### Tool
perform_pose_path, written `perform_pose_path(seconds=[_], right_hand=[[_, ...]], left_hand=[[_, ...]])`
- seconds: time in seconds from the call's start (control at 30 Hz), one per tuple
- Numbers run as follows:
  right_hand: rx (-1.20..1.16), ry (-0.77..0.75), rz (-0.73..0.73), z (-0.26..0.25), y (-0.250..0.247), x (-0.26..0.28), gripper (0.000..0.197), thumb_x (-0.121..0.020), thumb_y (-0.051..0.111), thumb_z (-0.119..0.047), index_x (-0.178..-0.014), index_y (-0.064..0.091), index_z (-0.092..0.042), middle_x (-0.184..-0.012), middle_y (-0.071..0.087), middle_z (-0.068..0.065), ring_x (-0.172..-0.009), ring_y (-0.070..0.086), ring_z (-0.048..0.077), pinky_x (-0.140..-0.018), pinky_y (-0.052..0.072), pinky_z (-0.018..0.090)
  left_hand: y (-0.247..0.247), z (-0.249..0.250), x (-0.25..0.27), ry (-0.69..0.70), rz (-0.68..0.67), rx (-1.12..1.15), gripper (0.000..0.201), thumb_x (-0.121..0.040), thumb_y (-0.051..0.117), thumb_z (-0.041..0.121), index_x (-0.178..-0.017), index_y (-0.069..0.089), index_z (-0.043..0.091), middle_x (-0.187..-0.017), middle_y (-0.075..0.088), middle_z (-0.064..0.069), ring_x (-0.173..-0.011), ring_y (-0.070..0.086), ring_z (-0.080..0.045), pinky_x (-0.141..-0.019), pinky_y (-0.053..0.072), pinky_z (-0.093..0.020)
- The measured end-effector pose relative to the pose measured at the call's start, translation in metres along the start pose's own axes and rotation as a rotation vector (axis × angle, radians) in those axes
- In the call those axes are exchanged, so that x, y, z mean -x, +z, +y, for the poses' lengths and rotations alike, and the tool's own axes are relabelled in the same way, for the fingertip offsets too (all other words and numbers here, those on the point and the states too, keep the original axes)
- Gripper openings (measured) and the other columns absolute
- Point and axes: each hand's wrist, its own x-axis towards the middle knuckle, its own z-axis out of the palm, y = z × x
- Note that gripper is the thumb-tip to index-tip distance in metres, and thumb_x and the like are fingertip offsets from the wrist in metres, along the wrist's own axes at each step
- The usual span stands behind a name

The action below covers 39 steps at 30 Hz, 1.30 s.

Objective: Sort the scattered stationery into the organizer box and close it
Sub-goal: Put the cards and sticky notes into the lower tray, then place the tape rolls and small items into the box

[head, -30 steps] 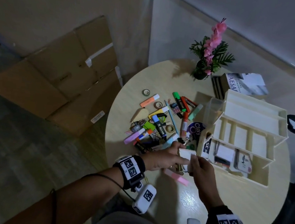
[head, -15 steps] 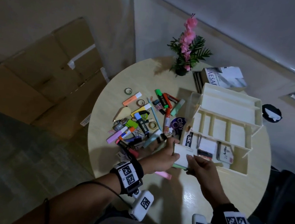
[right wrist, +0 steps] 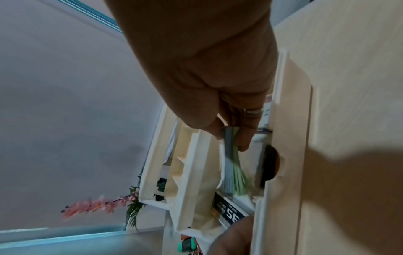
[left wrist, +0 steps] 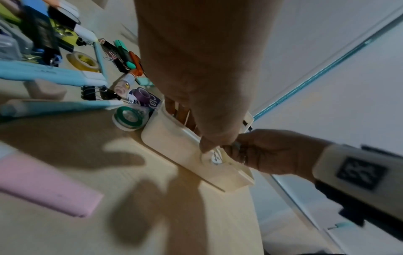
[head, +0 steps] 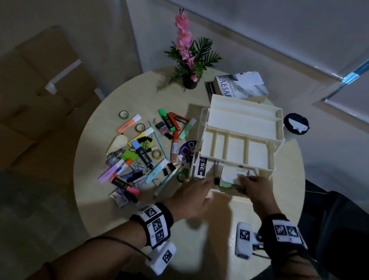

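The cream organizer box [head: 242, 127] stands open in tiers on the right of the round table [head: 203, 242]. My right hand [head: 246, 183] pinches a pad of white and green note sheets [head: 231, 177] and holds it in the bottom compartment, next to a staple box [head: 201, 168]. In the right wrist view thumb and fingers [right wrist: 246, 141] clamp the pad [right wrist: 233, 172]. My left hand [head: 206, 184] reaches in with straight fingers; its fingertips [left wrist: 207, 146] touch the box's front wall [left wrist: 174, 143]. Scattered stationery [head: 142, 151], markers, clips and tape rolls, lies left of the box.
A potted pink flower [head: 189, 82] and a book [head: 239, 86] stand at the table's far edge. A green tape roll [head: 181, 175] lies by the box's left corner. A pink highlighter [left wrist: 43, 186] lies near my left wrist. Cardboard boxes [head: 39, 82] lie on the floor at left.
Both hands carried the pad from the table in front of the box into the bottom compartment. The left hand's hold on it has loosened to straight fingers at the front wall.
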Motion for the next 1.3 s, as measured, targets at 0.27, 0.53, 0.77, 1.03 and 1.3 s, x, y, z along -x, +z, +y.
perform_pose_path(seconds=[0.27,0.53,0.77,1.03,1.3], right_hand=[[0.042,0.087,0.07,0.026,0.025,-0.061,0.033,-0.079,0.078,-0.043,-0.076,0.079,-0.01,-0.078,0.079,0.005,-0.08,0.077,0.029,-0.08,0.064,0.055],[0.216,0.002,0.185,0.025,0.032,-0.065,0.035,-0.079,0.078,-0.04,-0.07,0.075,-0.006,-0.072,0.075,0.011,-0.07,0.074,0.032,-0.069,0.064,0.051],[0.418,-0.021,0.186,0.012,0.031,-0.05,0.035,-0.089,0.071,-0.036,-0.073,0.075,-0.006,-0.074,0.075,0.013,-0.075,0.072,0.034,-0.069,0.057,0.037],[0.821,-0.169,0.083,-0.028,0.033,0.007,0.029,-0.09,0.068,-0.025,-0.066,0.073,-0.01,-0.061,0.064,0.006,-0.059,0.059,0.024,-0.058,0.044,0.027],[0.894,-0.642,-0.217,-0.054,0.132,0.073,0.031,-0.095,0.064,-0.019,-0.065,0.059,-0.025,-0.059,0.059,-0.004,-0.053,0.056,0.017,-0.05,0.038,0.026]], left_hand=[[0.011,-0.004,0.001,-0.056,-0.07,0.005,0.043,-0.097,0.056,0.015,-0.14,0.052,0.016,-0.133,0.055,-0.003,-0.123,0.054,-0.025,-0.1,0.049,-0.049],[0.011,-0.006,0.0,-0.071,-0.061,0.068,0.046,-0.095,0.054,0.017,-0.141,0.053,0.016,-0.134,0.054,-0.003,-0.124,0.055,-0.023,-0.103,0.05,-0.046],[0.002,-0.012,0.007,-0.043,-0.025,0.181,0.044,-0.1,0.056,0.014,-0.144,0.053,0.016,-0.145,0.047,0.003,-0.133,0.049,-0.015,-0.11,0.044,-0.034],[-0.061,-0.099,0.046,-0.34,0.371,0.028,0.02,-0.097,0.061,0.012,-0.115,0.069,0.016,-0.117,0.062,-0.003,-0.105,0.062,-0.021,-0.087,0.057,-0.042],[-0.096,-0.188,0.062,-0.666,0.18,-0.203,0.049,-0.094,0.068,0.038,-0.138,0.059,0.018,-0.133,0.059,-0.01,-0.123,0.058,-0.034,-0.1,0.05,-0.045]])
